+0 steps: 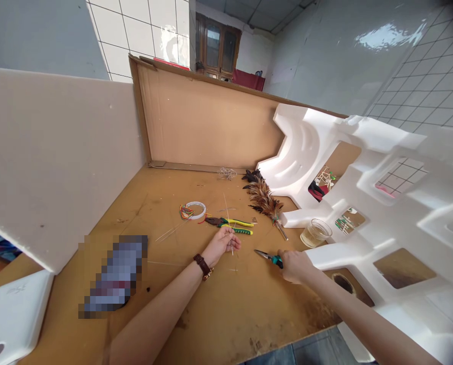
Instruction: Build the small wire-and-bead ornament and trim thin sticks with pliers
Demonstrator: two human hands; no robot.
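One wire [227, 210] pinched in my left hand [225, 241], pliers [268, 257] gripped in my right hand [297, 266]; tangle [227, 174] near the table [211, 314]'s far edge seems done, this piece doesn't.

A tan-brown table [218, 309] carries everything, its surface scuffed and darkly stained toward the near right edge. Near its middle lies 1 pair of pliers [223, 222] with yellow-and-green handles, its head just beside 1 white ring [204, 210] with colored threads [185, 212] at its left. Thin pale strands [172, 230] lie to the ring's lower left. Farther back sits a tangle of wire [227, 174], and to its right 1 brown-and-black feather bundle [262, 196] lies slantwise. At left, 1 slab-like object [114, 274], blurred into blocks, rests near 1 small dark speck [148, 289].
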